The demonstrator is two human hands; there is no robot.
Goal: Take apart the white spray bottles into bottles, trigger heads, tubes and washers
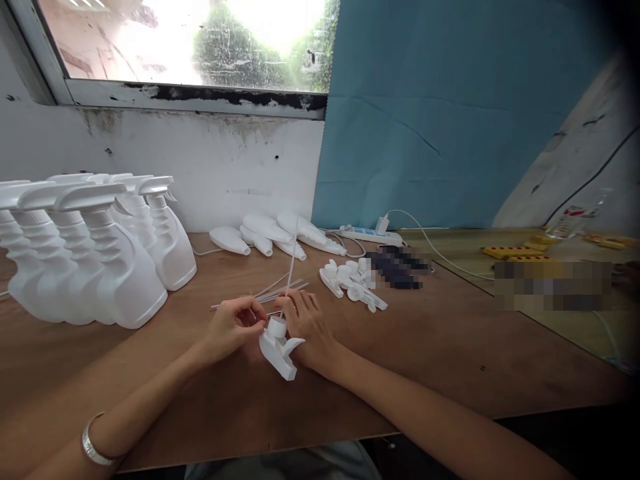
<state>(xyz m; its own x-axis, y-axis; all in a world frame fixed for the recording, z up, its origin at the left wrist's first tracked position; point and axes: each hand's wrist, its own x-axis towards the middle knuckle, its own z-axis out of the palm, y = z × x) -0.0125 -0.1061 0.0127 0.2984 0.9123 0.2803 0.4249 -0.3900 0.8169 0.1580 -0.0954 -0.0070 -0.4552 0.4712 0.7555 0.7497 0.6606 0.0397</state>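
Observation:
In front of me, a white trigger spray head (273,348) is tipped upside down over the table, its collar facing up. My left hand (239,325) is closed, with thumb and fingertips pinching the collar's left side. A thin white dip tube (291,263) rises from the collar, leaning slightly right. My right hand (309,327) has its fingers closed around the lower end of this tube, just above the collar. Whether the tube sits fully inside the collar is hidden by the fingers. Several loose tubes (300,285) lie on the table behind my hands.
Upright white spray bottles (127,273) with heads fitted crowd the left. Several bottles without heads (227,239) lie along the wall. More spray heads (345,275) are piled right of centre. Behind them sit a power strip (367,235) and a trailing white cable (435,248).

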